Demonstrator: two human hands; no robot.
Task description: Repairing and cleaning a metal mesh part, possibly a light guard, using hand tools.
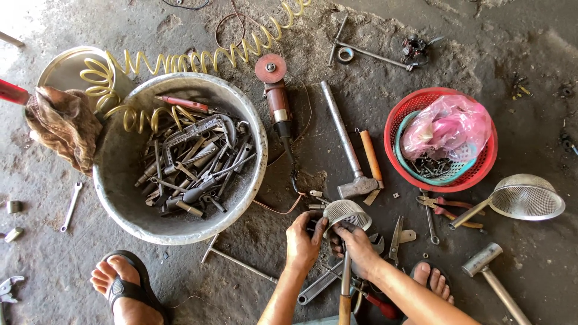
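both hands work low on the gritty concrete floor. the left hand has its fingers curled around the rim of a small round wire-mesh strainer, and the right hand grips its other side, fingers closed on it. just beyond lies a steel hammer with a tubular handle. a dented grey metal basin full of greasy tools sits to the left, and a red woven plastic basket is off to the right.
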